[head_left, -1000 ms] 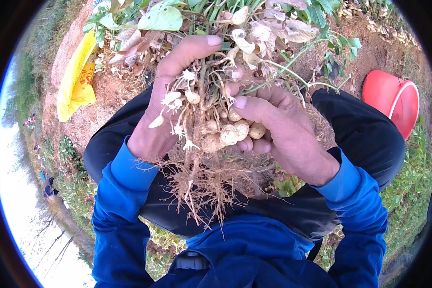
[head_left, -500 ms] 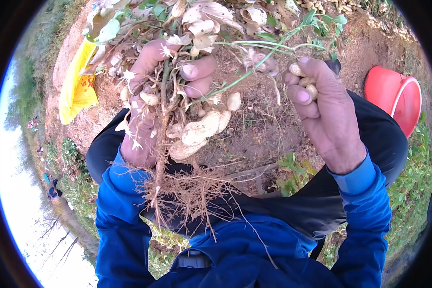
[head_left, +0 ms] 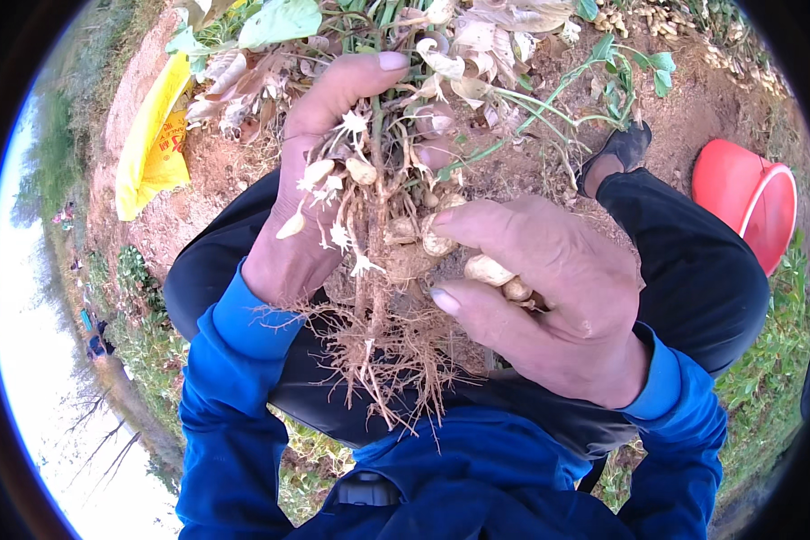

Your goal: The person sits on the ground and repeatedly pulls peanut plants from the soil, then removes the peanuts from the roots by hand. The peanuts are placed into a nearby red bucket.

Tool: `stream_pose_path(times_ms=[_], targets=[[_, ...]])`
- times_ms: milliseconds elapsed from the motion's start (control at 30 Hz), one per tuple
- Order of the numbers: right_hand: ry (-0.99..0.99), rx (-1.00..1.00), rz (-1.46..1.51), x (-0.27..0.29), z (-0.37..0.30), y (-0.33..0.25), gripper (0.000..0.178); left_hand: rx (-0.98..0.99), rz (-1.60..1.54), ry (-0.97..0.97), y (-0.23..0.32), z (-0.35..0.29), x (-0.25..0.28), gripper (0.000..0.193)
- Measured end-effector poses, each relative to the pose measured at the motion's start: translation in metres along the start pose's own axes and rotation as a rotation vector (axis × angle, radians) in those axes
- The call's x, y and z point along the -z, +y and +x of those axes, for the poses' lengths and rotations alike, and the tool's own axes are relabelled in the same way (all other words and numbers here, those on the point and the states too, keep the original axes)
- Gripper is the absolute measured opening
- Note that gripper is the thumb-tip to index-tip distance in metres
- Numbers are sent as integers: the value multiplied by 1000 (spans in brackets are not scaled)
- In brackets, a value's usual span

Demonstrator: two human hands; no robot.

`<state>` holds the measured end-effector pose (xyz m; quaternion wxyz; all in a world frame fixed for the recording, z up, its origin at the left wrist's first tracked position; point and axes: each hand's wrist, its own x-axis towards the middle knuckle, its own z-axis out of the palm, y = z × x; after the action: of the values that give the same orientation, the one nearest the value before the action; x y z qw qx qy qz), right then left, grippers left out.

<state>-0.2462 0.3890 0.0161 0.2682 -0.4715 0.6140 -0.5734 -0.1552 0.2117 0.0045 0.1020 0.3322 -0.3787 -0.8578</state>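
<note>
My left hand is closed round the stems of an uprooted peanut plant, its thumb lying across them. The plant is upside-up, with leaves at the top and a tangle of thin roots hanging over my lap. Pale pods still cling among the stems, such as a peanut beside my left palm. My right hand is curled round several loose peanuts in its palm. Its forefinger reaches a peanut on the plant, while the thumb sits a little below.
A red bucket lies tipped on its side at the right. To the left is a yellow sack on the bare soil. Heaped peanuts lie at the far right. My dark shoe rests on the ground beyond my right hand.
My right hand has come left and inward from beside the stems to the pods, still holding peanuts. My left hand and the plant have shifted right and turned a little.
</note>
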Motion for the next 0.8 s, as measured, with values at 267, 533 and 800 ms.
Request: stream_pose_path(times_ms=[267, 533, 800], targets=[[-109, -45, -183, -1, -3, 10, 24, 158, -5, 105, -8, 2, -2, 36], [-143, -122, -178, -2, -3, 14, 18, 121, -40, 26, -8, -5, 2, 22], [-301, -254, -666, 22, -10, 12, 20, 6, -113, -170, 2, -6, 39, 18]])
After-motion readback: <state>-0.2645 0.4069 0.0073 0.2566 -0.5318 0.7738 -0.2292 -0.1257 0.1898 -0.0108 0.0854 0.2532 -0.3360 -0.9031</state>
